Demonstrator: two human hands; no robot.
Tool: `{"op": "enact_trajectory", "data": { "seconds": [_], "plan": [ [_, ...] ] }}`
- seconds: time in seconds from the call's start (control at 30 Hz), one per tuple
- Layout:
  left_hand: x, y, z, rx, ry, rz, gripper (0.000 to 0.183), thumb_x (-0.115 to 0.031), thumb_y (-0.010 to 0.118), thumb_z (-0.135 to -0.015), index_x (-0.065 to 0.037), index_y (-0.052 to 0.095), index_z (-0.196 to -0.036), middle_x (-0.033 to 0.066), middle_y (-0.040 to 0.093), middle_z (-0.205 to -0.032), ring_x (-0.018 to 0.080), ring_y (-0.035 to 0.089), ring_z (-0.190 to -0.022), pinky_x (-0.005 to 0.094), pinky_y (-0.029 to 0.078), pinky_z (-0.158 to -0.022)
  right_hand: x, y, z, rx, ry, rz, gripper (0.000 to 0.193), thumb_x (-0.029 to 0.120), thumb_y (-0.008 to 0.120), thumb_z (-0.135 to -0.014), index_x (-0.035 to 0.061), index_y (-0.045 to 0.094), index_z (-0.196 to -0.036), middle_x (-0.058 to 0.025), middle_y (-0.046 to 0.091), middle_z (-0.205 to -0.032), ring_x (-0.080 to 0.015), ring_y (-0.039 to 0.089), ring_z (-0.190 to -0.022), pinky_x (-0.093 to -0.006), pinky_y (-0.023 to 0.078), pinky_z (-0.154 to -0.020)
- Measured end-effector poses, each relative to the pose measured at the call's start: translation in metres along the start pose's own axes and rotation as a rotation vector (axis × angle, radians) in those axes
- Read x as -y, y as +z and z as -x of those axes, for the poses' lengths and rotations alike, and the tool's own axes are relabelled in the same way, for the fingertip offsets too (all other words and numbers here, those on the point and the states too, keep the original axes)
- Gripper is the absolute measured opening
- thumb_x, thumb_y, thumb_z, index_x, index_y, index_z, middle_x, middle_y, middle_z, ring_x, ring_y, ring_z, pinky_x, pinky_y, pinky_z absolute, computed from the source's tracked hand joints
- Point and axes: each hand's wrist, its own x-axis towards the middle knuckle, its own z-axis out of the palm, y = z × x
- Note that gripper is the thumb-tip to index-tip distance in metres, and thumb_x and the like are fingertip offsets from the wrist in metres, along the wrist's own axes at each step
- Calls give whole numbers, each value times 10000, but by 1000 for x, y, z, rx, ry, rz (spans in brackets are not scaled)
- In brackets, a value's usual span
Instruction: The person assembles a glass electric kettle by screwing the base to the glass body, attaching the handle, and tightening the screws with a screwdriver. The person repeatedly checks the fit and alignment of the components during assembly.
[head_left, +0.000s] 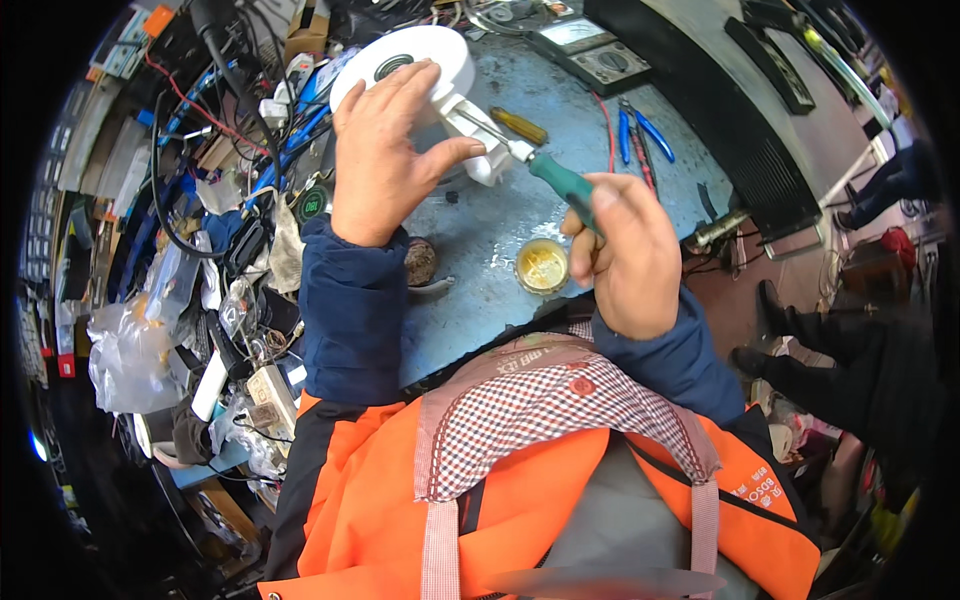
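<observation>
My left hand (385, 150) grips a white appliance with a round disc head (440, 52). Its fingers lie over the disc, and the thumb presses beside the white arm that sticks out toward the right. My right hand (630, 250) is closed around the green handle of a screwdriver (560, 182). The shaft runs up and left along the white arm, with the tip at or very near it; I cannot tell whether it sits in a screw. Just beyond the shaft lies a short tool with a yellow handle (520, 126). A round tin of yellowish paste (542, 266) stands near my right hand.
Blue-handled pliers (640, 135) and an analog multimeter (600, 55) lie on the blue worktable (470, 320). A long black panel (720, 110) borders the right side. Cables, bags and parts, including a clear plastic bag (140, 350), crowd the left. A person's dark-clothed legs (840, 340) show at right.
</observation>
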Motion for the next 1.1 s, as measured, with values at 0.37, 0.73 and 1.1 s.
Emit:
{"op": "enact_trajectory", "data": {
  "seconds": [0.37,0.73,1.1],
  "plan": [
    [-10,-24,0,52,50,66,782,-447,973,-780,-31,720,-1392,166,715,-1449,456,554,-1448,542,430,-1205,-38,-72,-56,-212,-610,1055,388,178,791,-963,39,666,-1303,-226,737,-1137,-408,724,-1006,-484,574,-897],
    [-74,-19,18,-28,-223,-110,786,-270,903,-764,-68,639,-1476,225,640,-1428,453,577,-1329,535,444,-1150,-16,-129,-111,-236,-519,1742,178,166,687,-974,34,682,-1093,-265,720,-1077,-473,739,-976,-553,613,-864],
    [-41,-34,31,-71,-193,139,683,-29,754,-766,-53,654,-1441,202,566,-1416,372,574,-1309,451,496,-1130,2,-159,-95,25,-313,1231,292,26,542,-955,-1,687,-1207,-176,712,-890,-319,714,-748,-462,585,-701]
  ]
}}
